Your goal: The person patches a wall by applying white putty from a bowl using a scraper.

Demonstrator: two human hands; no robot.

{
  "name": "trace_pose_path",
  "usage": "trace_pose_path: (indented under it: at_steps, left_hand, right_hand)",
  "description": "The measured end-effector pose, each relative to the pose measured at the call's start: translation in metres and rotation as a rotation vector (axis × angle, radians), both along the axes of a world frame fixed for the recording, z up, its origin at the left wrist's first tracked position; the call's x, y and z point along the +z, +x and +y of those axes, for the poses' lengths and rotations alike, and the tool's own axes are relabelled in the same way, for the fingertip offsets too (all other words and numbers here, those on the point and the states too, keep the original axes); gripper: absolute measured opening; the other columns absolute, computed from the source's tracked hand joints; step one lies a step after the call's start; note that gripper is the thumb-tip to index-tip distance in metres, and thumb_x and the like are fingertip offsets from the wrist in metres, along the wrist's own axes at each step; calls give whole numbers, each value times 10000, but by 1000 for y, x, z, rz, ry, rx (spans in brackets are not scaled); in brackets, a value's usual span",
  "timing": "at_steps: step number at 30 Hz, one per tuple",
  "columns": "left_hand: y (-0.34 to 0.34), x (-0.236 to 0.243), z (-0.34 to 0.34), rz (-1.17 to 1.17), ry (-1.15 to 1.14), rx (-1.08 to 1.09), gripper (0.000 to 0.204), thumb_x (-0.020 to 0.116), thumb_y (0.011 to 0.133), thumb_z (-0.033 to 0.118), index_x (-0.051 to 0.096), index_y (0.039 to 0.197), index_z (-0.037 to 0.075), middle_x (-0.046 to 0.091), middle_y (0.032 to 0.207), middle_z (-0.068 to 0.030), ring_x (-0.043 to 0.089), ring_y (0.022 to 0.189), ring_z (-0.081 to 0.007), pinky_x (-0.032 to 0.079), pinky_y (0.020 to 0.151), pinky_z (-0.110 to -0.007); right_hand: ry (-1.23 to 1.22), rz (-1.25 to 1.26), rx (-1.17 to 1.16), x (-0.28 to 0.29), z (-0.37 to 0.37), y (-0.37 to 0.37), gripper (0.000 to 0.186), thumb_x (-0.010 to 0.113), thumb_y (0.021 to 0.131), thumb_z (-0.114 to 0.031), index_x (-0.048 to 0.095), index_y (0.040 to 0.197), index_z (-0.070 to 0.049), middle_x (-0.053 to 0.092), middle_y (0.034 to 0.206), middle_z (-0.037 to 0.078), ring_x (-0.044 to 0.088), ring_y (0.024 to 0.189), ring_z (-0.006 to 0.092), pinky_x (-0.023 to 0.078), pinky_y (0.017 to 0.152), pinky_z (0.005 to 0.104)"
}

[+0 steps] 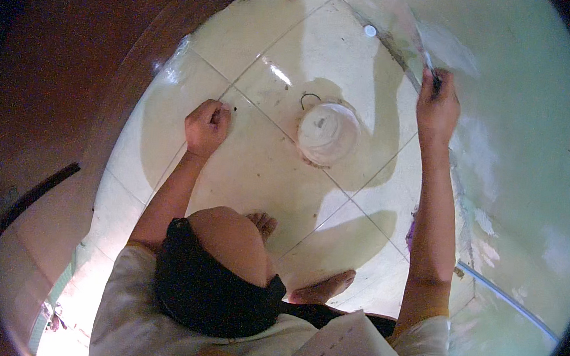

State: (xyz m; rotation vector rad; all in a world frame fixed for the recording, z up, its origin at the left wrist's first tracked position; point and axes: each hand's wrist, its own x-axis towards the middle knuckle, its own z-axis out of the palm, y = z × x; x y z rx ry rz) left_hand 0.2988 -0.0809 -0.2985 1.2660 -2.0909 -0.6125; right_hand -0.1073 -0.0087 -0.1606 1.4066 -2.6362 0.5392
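Observation:
My right hand [437,110] is raised against the pale green wall [536,131] and grips a thin flat scraper [429,65] by its dark handle. The blade rests on a smear of white filler [446,47] on that wall. My left hand [207,126] is held out over the tiled floor [259,169] in a closed fist, with nothing clearly showing in it. Between my hands, a white bucket [327,133] of pale paste with a wire handle stands on the floor. My bare feet [323,289] are planted below it.
A dark brown door [70,94] with a long handle fills the left side. White patches mark the wall lower down, and a pale pipe [510,299] runs along its base. A small white round cap [370,31] lies on the floor near the wall.

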Motion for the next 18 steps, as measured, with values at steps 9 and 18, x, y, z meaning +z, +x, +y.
trace_pose_path:
  at_steps: [9,18]
  left_hand:
    - [2,-5,1,-15,3,19,131,672,832,108,597,740,54,572,629,-100,555,516,-250,477,519,-353]
    - [3,7,1,4,12,4,128,667,835,95,593,746,41,577,645,-109,570,541,-259,481,532,-351]
  right_hand:
    - [-72,52,208,0,-73,22,254,594,947,-338,595,1018,-94,687,868,191,662,804,405,521,694,473]
    - [-48,-18,22,41,10,1,257,586,950,-324,604,1048,-87,692,927,197,673,835,394,526,710,489]
